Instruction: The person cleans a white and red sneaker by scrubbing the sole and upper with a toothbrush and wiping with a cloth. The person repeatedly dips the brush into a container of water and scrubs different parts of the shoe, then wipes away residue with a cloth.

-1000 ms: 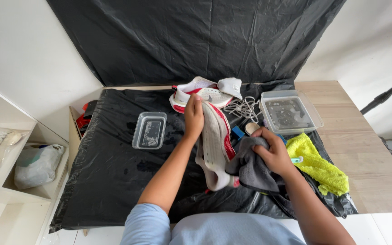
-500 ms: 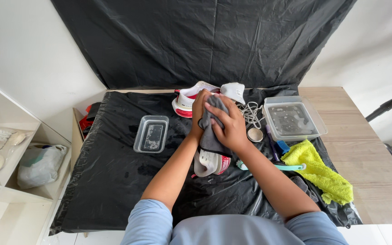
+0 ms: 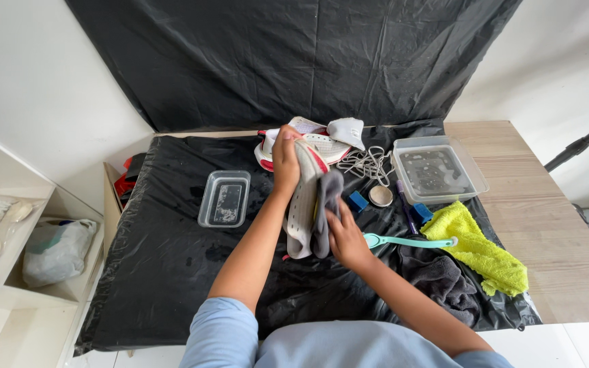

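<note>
Right hand (image 3: 346, 235) is dropping lower than half a second ago, dragging the grey cloth (image 3: 325, 211) down the side of the white perforated sneaker with red trim (image 3: 303, 204), so wiping is progressing toward the heel. Left hand (image 3: 285, 158) is gripping the shoe's top end, fingers wrapped tight; right fingers are pinching cloth against the shoe. Just right of the right fingers: teal-handled brush (image 3: 407, 241) and blue blocks (image 3: 357, 201). Left of the left fingers: clear plastic tray (image 3: 224, 198), open black sheet (image 3: 165, 245) around it.
</note>
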